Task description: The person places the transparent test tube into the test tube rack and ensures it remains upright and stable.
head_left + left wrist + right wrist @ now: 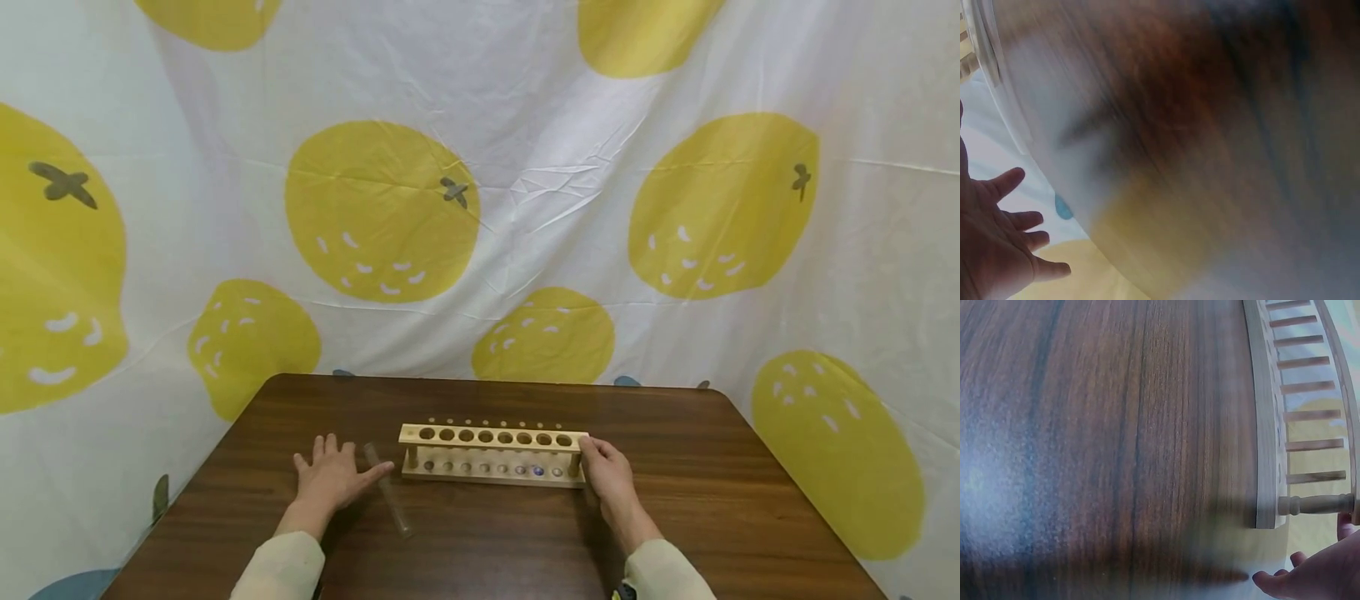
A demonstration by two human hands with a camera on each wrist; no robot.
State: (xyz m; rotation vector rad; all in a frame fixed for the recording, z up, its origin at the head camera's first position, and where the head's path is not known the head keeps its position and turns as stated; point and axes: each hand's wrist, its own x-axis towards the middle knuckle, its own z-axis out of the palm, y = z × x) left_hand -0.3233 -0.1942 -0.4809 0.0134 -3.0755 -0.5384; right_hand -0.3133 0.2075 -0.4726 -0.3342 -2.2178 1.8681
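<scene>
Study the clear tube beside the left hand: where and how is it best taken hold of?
Probably pinch the clear tube at mid-length, across its narrow width, from above and the left. It is long, slim and lies slanted on the table; the left hand is spread mostly left of it, and the wooden rack stands to its right.

No readable lettering anywhere

No text, label, brand, number or sign can be read in the head view or either wrist view; the small dark-and-yellow item [624,592] at the right sleeve [669,572] is too tiny to tell any marking
</scene>
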